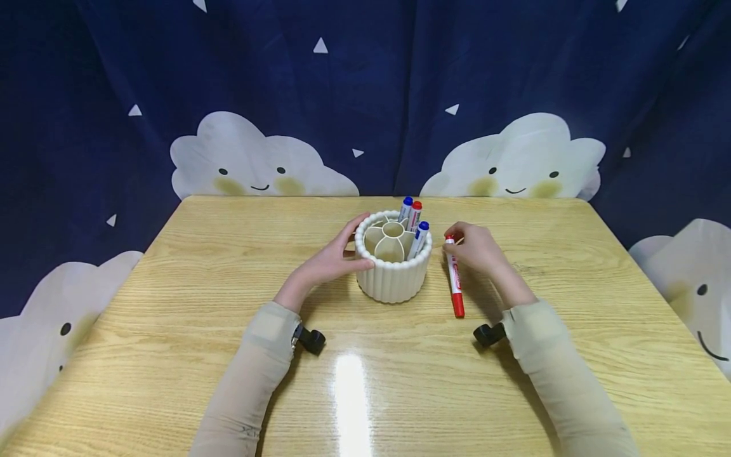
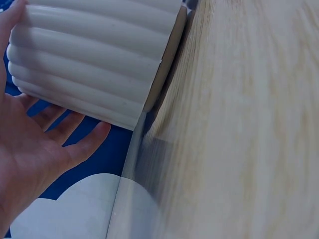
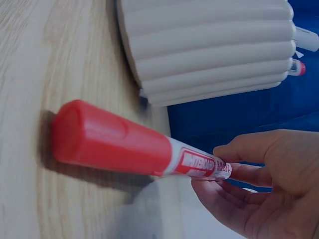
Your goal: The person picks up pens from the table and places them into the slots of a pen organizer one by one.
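Observation:
A round white pen holder point(image 1: 391, 283) with ribbed sides and a beaded rim stands on the table, divided inside into petal-shaped compartments. My left hand point(image 1: 327, 259) holds its left side, thumb at the near rim and fingers round the far side. Two blue-capped markers point(image 1: 419, 238) and a red-ended marker point(image 1: 415, 216) stand in its right-hand compartments. To the right of the holder, my right hand point(image 1: 478, 249) pinches a red whiteboard marker point(image 1: 454, 279) by its far end. This marker's red cap point(image 3: 112, 142) points toward me, low over the wood.
The light wooden table point(image 1: 188, 285) ends at a dark blue curtain point(image 1: 365, 82) printed with smiling clouds and triangles. A small black camera point(image 1: 312, 341) is strapped to the left wrist and another camera point(image 1: 488, 334) to the right.

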`<state>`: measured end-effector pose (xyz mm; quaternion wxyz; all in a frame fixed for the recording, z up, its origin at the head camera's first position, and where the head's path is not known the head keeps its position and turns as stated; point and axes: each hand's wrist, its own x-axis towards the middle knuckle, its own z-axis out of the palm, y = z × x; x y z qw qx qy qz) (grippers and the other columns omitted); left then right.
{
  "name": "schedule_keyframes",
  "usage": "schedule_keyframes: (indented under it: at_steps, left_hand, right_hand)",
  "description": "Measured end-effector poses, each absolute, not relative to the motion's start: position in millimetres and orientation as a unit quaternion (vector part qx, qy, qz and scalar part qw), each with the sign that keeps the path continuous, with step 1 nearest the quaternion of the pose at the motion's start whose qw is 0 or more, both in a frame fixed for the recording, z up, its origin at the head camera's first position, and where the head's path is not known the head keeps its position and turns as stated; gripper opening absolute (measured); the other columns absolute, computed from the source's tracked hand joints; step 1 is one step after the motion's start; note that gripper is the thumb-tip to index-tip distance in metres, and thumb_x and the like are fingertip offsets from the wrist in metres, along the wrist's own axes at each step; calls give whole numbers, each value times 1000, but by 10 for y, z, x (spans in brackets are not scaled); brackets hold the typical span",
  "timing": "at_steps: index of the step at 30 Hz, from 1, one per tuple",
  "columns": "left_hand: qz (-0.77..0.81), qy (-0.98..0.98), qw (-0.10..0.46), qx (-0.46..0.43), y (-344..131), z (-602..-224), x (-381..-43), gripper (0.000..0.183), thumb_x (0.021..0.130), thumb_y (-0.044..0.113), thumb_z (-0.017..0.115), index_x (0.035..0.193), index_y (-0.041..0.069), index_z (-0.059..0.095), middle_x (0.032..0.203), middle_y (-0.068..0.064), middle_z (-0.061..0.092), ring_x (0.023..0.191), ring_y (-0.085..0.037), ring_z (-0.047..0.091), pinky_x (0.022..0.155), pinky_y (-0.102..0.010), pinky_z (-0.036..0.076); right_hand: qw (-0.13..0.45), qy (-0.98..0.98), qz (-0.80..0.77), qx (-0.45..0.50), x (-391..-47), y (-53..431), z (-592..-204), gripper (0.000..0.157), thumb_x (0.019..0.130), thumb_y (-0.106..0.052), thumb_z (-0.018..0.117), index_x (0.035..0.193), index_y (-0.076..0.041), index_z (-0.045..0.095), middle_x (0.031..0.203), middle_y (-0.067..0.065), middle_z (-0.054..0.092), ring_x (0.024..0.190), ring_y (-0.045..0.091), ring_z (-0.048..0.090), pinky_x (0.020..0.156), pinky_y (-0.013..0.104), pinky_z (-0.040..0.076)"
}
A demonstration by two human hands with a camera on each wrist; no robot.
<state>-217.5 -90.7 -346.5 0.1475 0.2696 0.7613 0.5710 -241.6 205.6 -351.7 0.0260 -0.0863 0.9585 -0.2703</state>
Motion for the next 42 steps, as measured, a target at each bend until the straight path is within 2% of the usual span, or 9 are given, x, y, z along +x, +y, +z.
schedule_keyframes:
  at_steps: [12, 26, 37, 42]
  left_hand:
    - [571, 762, 151, 264, -904, -3469, -2179, 86, 82, 10, 66, 147, 19, 10, 150, -6, 16, 132, -23, 29, 104, -40, 35]
    - [573, 761, 155, 261, -903, -3453, -2173, 86, 82, 10, 66, 147, 19, 10, 150, -5, 14, 132, -24, 29, 103, -39, 36]
    - [575, 762, 165, 247, -906, -3456, -2172, 86, 82, 13, 67, 147, 25, 10, 150, -1, 15, 129, -24, 33, 101, -37, 38]
    - [572, 765, 165, 246, -908, -3459, -2170, 88, 82, 14, 67, 147, 23, 9, 151, -1, 14, 129, -25, 33, 101, -38, 39]
  right_hand:
    - [-38, 951, -286, -112, -2269, 2057, -3328, 25, 84, -15, 59, 105, 0, 59, 94, 15, 62, 83, 28, 59, 66, 34, 50]
    - [-78, 947, -283, -134, -2213, 2047, -3040, 22, 85, -14, 59, 103, -2, 58, 97, 14, 62, 83, 27, 60, 64, 37, 51]
    - [-142, 933, -302, -136, -2228, 2011, -2843, 22, 84, -13, 60, 103, -2, 58, 99, 14, 60, 85, 28, 60, 71, 42, 51]
    - [-196, 917, -313, -151, -2249, 1967, -2757, 21, 83, -12, 62, 101, -1, 58, 96, 13, 60, 82, 26, 61, 72, 41, 53]
